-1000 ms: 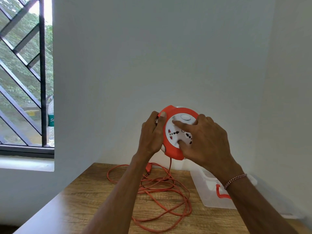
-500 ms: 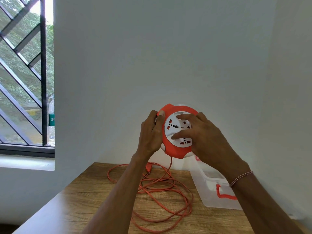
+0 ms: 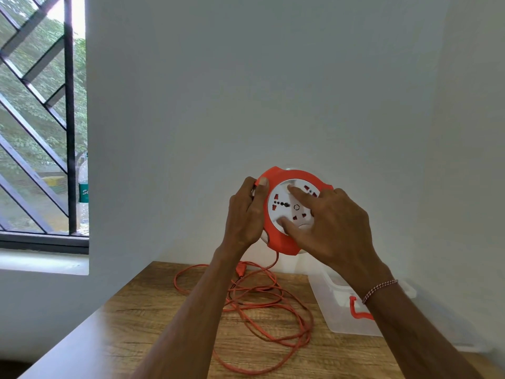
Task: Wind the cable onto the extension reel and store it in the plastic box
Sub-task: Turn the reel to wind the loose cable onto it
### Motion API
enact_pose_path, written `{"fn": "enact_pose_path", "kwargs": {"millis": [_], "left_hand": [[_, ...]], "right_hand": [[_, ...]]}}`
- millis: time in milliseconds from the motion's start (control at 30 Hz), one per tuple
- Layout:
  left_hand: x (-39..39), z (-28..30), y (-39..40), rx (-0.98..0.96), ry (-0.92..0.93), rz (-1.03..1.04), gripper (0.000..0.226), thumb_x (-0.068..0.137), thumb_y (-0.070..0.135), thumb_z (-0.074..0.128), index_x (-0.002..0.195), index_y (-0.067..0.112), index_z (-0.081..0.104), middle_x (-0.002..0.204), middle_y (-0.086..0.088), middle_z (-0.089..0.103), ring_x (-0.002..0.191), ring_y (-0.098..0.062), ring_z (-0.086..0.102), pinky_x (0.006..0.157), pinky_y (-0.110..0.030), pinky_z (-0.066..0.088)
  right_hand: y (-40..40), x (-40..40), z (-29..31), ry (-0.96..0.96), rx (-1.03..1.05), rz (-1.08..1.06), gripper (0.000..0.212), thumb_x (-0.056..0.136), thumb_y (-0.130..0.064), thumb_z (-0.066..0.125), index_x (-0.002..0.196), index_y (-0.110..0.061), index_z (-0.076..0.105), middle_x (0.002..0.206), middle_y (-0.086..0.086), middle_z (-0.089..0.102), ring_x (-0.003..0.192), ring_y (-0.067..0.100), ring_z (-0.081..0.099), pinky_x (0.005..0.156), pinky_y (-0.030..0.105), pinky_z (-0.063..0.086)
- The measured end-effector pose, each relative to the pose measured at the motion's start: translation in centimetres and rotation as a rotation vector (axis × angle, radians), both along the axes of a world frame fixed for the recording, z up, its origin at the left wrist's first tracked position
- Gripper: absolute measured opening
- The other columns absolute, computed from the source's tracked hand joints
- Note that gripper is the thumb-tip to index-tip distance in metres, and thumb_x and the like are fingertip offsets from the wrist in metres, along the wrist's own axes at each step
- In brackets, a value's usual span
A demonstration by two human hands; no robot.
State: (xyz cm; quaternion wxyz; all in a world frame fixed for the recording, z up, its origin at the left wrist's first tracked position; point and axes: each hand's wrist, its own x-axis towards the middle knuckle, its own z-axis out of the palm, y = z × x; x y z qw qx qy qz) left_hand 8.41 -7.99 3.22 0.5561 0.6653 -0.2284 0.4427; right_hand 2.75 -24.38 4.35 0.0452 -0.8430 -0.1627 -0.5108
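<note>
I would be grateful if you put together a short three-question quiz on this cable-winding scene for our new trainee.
1. True or false: the extension reel rests on the wooden table.
2. Which hand grips the reel's orange rim: left hand or right hand?
3. Where does the loose orange cable lie relative to the clear plastic box?

Key:
1. False; both hands hold it up in the air.
2. The left hand.
3. On the table, left of the box, outside it.

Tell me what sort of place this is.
Probably a room in a home: a wooden table pushed into a corner of plain white walls, beside a barred window looking onto trees, with a plastic bottle on its sill.
</note>
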Motion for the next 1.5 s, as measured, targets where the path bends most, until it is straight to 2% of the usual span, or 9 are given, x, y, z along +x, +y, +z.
{"fn": "enact_pose_path", "kwargs": {"millis": [167, 300, 367, 500, 700, 1067, 1200, 1300, 1500], "left_hand": [[0.0, -0.1, 0.1, -0.02, 0.023, -0.017, 0.03, 0.097, 0.049, 0.039, 0.095, 0.025, 0.056, 0.08, 0.023, 0.069, 0.067, -0.007, 0.07, 0.053, -0.016, 0.055], [0.2, -0.2, 0.1, -0.02, 0.021, -0.026, 0.036, 0.097, 0.049, 0.039, 0.096, 0.019, 0.057, 0.08, 0.018, 0.07, 0.065, -0.01, 0.069, 0.054, -0.019, 0.056], [0.2, -0.1, 0.1, -0.023, 0.021, -0.025, 0.036, 0.097, 0.049, 0.039, 0.098, 0.018, 0.057, 0.081, 0.018, 0.07, 0.066, -0.01, 0.07, 0.053, -0.018, 0.055], [0.3, -0.1, 0.2, -0.009, 0.015, -0.009, 0.037, 0.098, 0.048, 0.038, 0.098, 0.016, 0.057, 0.084, 0.016, 0.07, 0.067, -0.011, 0.07, 0.056, -0.024, 0.059], [0.2, -0.2, 0.1, 0.006, 0.009, 0.008, 0.032, 0.1, 0.045, 0.039, 0.099, 0.018, 0.056, 0.086, 0.017, 0.069, 0.067, -0.01, 0.07, 0.055, -0.025, 0.06], [0.2, -0.1, 0.1, 0.023, 0.007, 0.033, 0.038, 0.098, 0.049, 0.037, 0.097, 0.016, 0.056, 0.082, 0.014, 0.068, 0.062, -0.011, 0.068, 0.052, -0.03, 0.058], [0.2, -0.2, 0.1, 0.013, 0.013, 0.013, 0.035, 0.099, 0.048, 0.038, 0.094, 0.018, 0.055, 0.08, 0.017, 0.069, 0.062, -0.01, 0.069, 0.052, -0.025, 0.058], [0.3, -0.1, 0.1, -0.001, 0.013, 0.016, 0.036, 0.099, 0.048, 0.038, 0.093, 0.017, 0.055, 0.08, 0.011, 0.068, 0.062, -0.013, 0.067, 0.052, -0.03, 0.057], [0.2, 0.0, 0.1, -0.006, 0.0, 0.009, 0.037, 0.098, 0.05, 0.037, 0.093, 0.018, 0.055, 0.079, 0.01, 0.069, 0.062, -0.014, 0.068, 0.053, -0.033, 0.058]], "right_hand": [[-0.1, -0.1, 0.4, 0.114, 0.02, 0.13, 0.066, 0.081, -0.063, 0.052, 0.133, -0.023, 0.054, 0.121, 0.007, 0.066, 0.1, 0.027, 0.064, 0.088, 0.041, 0.053], [-0.9, 0.0, 0.9, 0.018, -0.066, 0.256, 0.034, 0.083, -0.028, 0.069, 0.117, -0.021, 0.066, 0.113, 0.01, 0.066, 0.099, 0.026, 0.059, 0.081, 0.04, 0.056], [-1.0, 0.2, 1.1, 0.066, -0.164, 0.276, 0.037, 0.073, -0.015, 0.079, 0.108, -0.024, 0.071, 0.121, 0.01, 0.062, 0.109, 0.03, 0.055, 0.085, 0.045, 0.053], [-0.6, -0.2, 1.0, 0.2, -0.288, 0.162, 0.053, 0.065, -0.024, 0.085, 0.114, -0.034, 0.067, 0.14, 0.008, 0.049, 0.125, 0.035, 0.043, 0.096, 0.052, 0.044], [-0.6, -0.3, 0.6, 0.072, -0.249, 0.113, 0.064, 0.054, -0.036, 0.089, 0.115, -0.036, 0.066, 0.12, 0.014, 0.06, 0.103, 0.035, 0.055, 0.081, 0.047, 0.052], [0.2, 0.1, 0.2, 0.11, 0.096, 0.115, 0.071, 0.076, -0.072, 0.051, 0.134, -0.031, 0.051, 0.123, 0.004, 0.065, 0.1, 0.024, 0.066, 0.086, 0.04, 0.055], [-0.1, -0.1, 0.6, 0.071, 0.084, 0.171, 0.058, 0.081, -0.061, 0.055, 0.127, -0.025, 0.059, 0.115, 0.007, 0.069, 0.093, 0.025, 0.067, 0.083, 0.04, 0.056], [-1.0, 0.0, 1.0, -0.062, -0.037, 0.242, 0.031, 0.082, -0.028, 0.071, 0.112, -0.021, 0.069, 0.109, 0.01, 0.068, 0.094, 0.025, 0.061, 0.075, 0.037, 0.057], [-0.8, -0.3, 1.0, 0.142, -0.246, 0.199, 0.056, 0.058, -0.017, 0.089, 0.108, -0.034, 0.07, 0.135, 0.008, 0.052, 0.119, 0.034, 0.045, 0.087, 0.05, 0.051]]}}
